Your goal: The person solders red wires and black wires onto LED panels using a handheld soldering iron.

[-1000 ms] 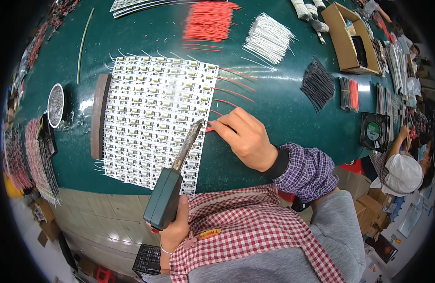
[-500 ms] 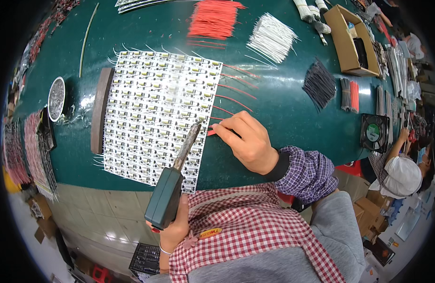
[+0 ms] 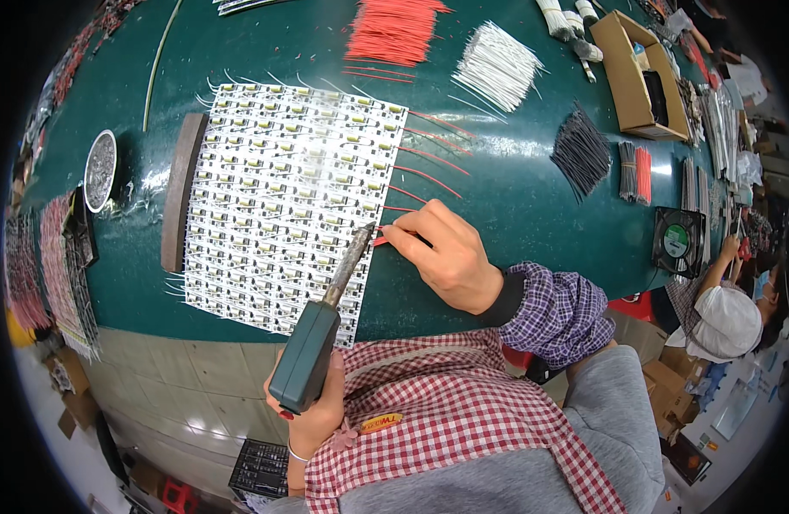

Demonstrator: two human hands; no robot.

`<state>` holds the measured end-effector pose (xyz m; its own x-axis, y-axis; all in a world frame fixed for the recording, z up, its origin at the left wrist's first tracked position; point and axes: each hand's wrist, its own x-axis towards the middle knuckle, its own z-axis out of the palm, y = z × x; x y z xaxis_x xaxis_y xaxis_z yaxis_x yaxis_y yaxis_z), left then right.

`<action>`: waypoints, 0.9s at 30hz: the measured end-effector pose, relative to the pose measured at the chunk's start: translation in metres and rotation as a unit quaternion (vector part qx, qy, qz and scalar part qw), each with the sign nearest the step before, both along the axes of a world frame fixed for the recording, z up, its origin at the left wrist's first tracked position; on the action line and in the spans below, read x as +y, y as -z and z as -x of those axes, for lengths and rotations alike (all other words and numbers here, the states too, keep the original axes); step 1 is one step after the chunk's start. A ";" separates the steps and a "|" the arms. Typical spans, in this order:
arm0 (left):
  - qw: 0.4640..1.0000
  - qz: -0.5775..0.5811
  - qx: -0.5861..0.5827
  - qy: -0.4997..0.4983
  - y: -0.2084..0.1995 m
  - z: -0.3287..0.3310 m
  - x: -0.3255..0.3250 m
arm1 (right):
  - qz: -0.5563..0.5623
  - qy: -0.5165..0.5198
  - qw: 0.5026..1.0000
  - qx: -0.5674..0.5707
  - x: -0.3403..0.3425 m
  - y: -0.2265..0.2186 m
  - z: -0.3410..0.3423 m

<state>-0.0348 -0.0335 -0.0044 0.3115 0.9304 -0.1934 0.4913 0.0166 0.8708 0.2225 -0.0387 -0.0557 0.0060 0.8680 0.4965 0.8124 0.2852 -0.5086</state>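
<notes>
Slanting forward and rightward, the soldering iron [image 3: 307, 355] extends from the wrapped fingers of the left hand [image 3: 324, 411], its long axis ending in a tip just left of the other grip. There the right hand [image 3: 446, 257] pinches red wire [image 3: 379, 242] between thumb and forefinger, the wire pointing left toward the edge of the white circuit-board panel [image 3: 283, 197] beside that pinch

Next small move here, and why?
Probably hold the right hand steady and ease the dark-green soldering iron onto the thin red wires pinched there: the iron's metal tip sits close by, at the right edge of the white rectangular circuit panel, where similar red wires stick out farther up.
</notes>
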 end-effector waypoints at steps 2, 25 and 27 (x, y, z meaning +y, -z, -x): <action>0.998 -0.053 -0.025 -0.010 0.002 -0.007 0.003 | 0.002 -0.001 1.000 -0.008 0.000 0.000 0.001; 0.999 -0.014 -0.037 -0.013 0.012 0.016 -0.015 | -0.005 0.007 0.999 -0.045 0.000 0.002 0.003; 0.999 -0.017 -0.035 -0.014 0.011 0.014 -0.015 | -0.006 0.006 0.999 -0.046 0.000 0.002 0.003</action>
